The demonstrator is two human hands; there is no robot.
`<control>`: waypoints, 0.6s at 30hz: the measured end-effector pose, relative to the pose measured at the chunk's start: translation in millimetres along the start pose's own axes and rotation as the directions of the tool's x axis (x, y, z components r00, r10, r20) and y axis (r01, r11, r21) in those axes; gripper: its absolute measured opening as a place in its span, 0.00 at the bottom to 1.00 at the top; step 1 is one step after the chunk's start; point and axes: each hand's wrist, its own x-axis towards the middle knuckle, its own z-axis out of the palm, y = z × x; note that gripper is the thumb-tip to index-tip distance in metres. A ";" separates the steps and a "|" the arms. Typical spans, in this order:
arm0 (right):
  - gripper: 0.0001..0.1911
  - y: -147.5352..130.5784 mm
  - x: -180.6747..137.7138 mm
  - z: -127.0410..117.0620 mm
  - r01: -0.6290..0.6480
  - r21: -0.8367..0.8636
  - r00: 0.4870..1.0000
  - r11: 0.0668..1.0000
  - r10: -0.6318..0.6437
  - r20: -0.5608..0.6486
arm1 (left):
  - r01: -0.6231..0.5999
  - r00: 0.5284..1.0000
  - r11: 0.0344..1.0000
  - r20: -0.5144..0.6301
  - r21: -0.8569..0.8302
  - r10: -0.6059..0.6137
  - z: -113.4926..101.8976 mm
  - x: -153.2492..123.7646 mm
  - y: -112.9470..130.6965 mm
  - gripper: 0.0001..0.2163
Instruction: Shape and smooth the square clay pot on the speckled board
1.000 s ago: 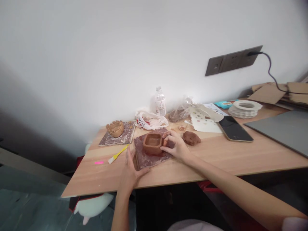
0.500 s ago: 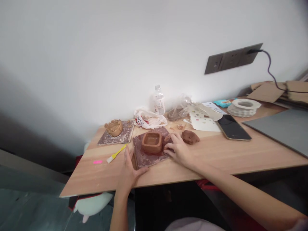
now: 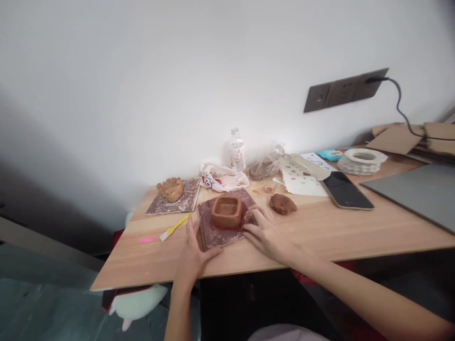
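Observation:
A small square brown clay pot (image 3: pixel 226 213) with rounded corners stands on a clay-smeared board (image 3: pixel 215 240). My left hand (image 3: pixel 194 253) rests at the board's left edge, its thumb spread from the fingers along the near side. At the right side of the board, my right hand (image 3: pixel 268 234) has its fingers curled around a small lump of clay (image 3: pixel 250 217), partly hidden by them. Just behind that hand lies a larger lump of brown clay (image 3: pixel 283 203). A yellow-handled brush (image 3: pixel 174 227) lies close to my left fingertips.
Another board (image 3: pixel 192 189) at back left holds a lighter clay bowl (image 3: pixel 170 190). Along the wall are a plastic bottle (image 3: pixel 237 150), a plastic bag (image 3: pixel 223 177) and wrapped clay (image 3: pixel 263 169). A phone (image 3: pixel 346 190), a laptop (image 3: pixel 419 189) and a white ribbed ring (image 3: pixel 362 162) lie right.
My right hand has shifted slightly toward me, with its fingers over the small clay lump. My left hand stays at the board's edge. The view has tilted a little.

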 end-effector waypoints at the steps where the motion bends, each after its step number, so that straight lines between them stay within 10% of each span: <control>1: 0.06 0.0 0.0 -0.3 -0.022 0.037 0.998 0.999 0.024 -0.050 | -0.002 1.000 1.000 -0.001 0.001 0.002 0.2 0.1 -0.3 0.58; 6: 0.16 -5.7 -0.7 -1.7 -0.029 0.000 0.976 1.000 0.028 -0.217 | 0.004 1.000 1.000 -0.010 -0.001 -0.004 0.4 0.8 -0.3 0.59; 18: 0.27 -21.7 -9.8 -1.0 0.078 -0.234 0.993 0.969 -0.096 -0.066 | -0.010 1.000 1.000 -0.014 -0.008 0.010 1.9 2.3 -6.1 0.59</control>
